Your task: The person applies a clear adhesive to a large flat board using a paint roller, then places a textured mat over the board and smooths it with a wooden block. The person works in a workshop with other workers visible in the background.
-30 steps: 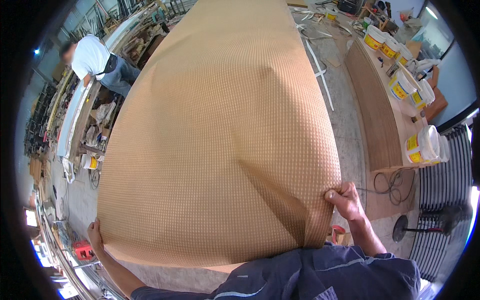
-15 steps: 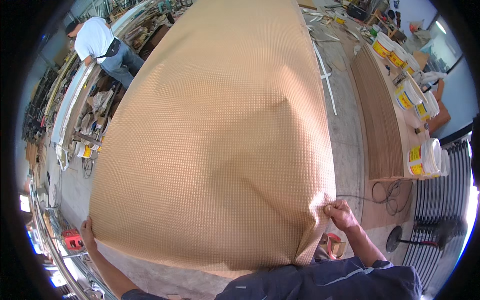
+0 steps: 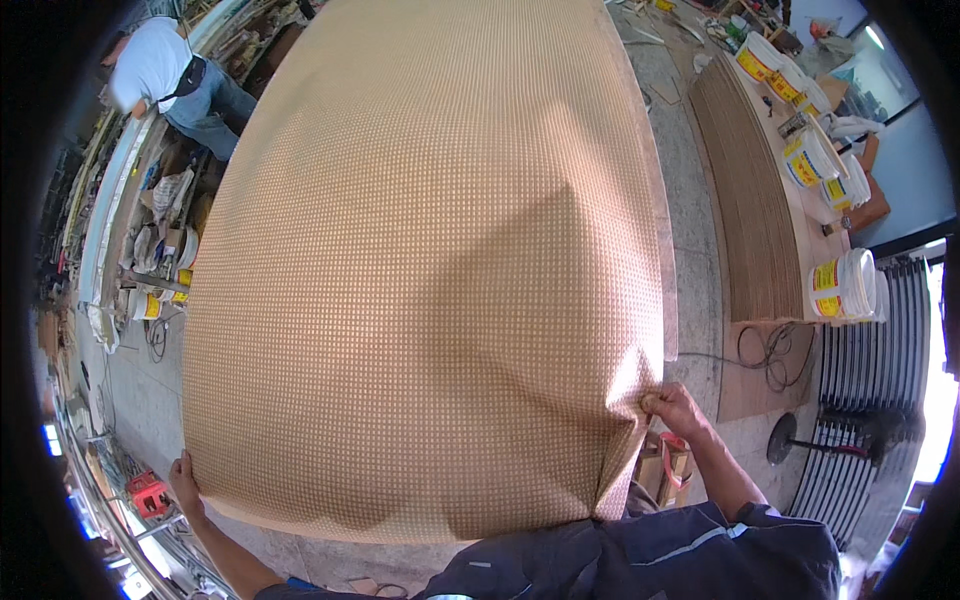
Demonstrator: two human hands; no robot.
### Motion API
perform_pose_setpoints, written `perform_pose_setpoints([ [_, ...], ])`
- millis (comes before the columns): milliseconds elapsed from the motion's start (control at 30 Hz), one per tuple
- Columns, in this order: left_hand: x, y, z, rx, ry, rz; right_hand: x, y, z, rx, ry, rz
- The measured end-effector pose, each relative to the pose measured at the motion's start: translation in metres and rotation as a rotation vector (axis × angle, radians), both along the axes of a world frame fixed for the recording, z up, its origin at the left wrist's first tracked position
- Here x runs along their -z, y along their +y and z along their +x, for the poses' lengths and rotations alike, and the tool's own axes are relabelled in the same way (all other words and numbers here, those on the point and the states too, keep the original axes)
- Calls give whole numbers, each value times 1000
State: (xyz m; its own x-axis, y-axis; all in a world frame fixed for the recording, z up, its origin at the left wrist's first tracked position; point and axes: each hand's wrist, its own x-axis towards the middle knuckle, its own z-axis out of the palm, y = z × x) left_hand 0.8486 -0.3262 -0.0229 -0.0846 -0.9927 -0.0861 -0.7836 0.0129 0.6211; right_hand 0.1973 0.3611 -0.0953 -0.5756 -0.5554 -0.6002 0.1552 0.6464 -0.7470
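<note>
In front, the tan sheet (image 3: 400, 290) points lengthwise straight ahead.

Room to pass down the right: a lane of floor (image 3: 695, 230) runs between patterned sheet (image 3: 400, 300) and stacked boards (image 3: 745, 200), looped cable (image 3: 768, 352) trailing across; left, a co-worker (image 3: 190, 85) blocks the gap beside the cluttered workbench (image 3: 118, 195).

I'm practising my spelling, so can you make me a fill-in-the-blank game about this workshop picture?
1. The person's ____ hand grips the patterned sheet beside its crumpled fold.
2. The co-worker is on the sheet's ____ side.
3. The boxy thing just left of the left hand is coloured ____.
4. Apart from their labels, the buckets on the stack of boards are ____.

Missing words: right; left; red; white.
</note>
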Motion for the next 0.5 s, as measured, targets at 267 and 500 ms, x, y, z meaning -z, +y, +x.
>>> perform_pose_setpoints([
  [267,1,-1,10,-3,24,71,-37,-11,1,57,-84,-20],
  [500,-42,-16,14,49,129,-140,-15,18,-3,86,-133,-351],
])
